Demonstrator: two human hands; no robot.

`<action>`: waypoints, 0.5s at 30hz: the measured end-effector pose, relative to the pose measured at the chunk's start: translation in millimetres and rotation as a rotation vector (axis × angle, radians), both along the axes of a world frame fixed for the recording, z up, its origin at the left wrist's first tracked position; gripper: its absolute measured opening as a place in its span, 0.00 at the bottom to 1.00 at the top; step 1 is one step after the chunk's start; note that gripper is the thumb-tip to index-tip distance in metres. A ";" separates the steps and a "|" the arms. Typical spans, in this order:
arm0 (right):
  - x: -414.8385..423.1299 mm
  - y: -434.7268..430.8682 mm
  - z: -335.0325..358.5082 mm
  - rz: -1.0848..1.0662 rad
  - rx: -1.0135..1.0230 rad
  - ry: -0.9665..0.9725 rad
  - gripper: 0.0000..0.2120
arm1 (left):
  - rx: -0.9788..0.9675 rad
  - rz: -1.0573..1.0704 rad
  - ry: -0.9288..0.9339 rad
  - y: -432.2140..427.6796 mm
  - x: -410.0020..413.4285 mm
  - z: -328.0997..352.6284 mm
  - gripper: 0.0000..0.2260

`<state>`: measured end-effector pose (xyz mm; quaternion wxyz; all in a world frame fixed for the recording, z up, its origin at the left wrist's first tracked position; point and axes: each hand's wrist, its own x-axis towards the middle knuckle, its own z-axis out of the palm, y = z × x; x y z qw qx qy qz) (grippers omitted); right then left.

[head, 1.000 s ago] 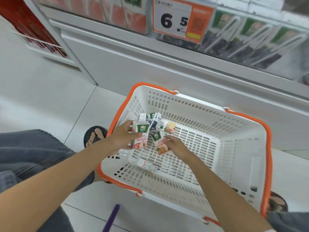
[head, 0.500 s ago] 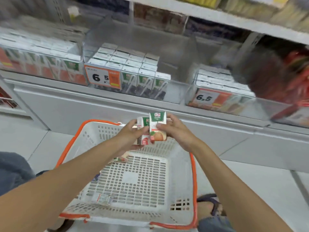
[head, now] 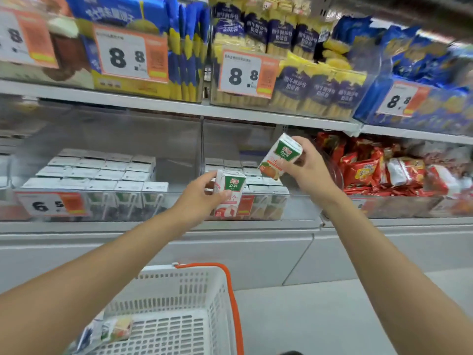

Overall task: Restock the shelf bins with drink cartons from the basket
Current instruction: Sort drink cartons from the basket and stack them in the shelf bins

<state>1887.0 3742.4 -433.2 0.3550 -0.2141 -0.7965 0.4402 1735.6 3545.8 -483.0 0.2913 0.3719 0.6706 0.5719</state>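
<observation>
My left hand (head: 198, 197) grips a white carton with a green top and a pink fruit picture (head: 229, 194), upright in front of the middle clear bin (head: 294, 208). My right hand (head: 308, 172) holds a second carton with an orange fruit picture (head: 280, 156), tilted, higher up and over the right part of that bin. The bin holds rows of the same kind of cartons (head: 256, 180). Another clear bin (head: 102, 203) to the left is nearly full of cartons. The white basket with an orange rim (head: 230, 290) stands on the floor below, with a few cartons (head: 112, 329) lying in it.
A shelf above carries blue and yellow snack packs (head: 294, 60) behind price tags (head: 245, 75). Red snack bags (head: 371, 170) fill the bin to the right. A grey base panel (head: 230, 252) runs under the bins, with the floor (head: 320, 316) right of the basket.
Both hands have risen from the basket up to the bin level, each with a carton. The hands have moved apart, and my view has tilted up to the shelves.
</observation>
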 end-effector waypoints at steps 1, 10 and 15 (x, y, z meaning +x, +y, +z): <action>-3.6 14.1 -1.1 -0.019 0.029 -0.009 0.21 | 0.021 0.010 0.004 8.8 -0.4 5.0 0.15; -45.3 111.0 -50.1 0.024 -0.191 -0.315 0.30 | 0.035 0.036 0.086 61.6 -12.0 21.5 0.17; -56.1 122.9 -77.9 0.278 -0.455 -0.716 0.52 | 0.026 0.041 0.042 70.2 -20.1 9.2 0.16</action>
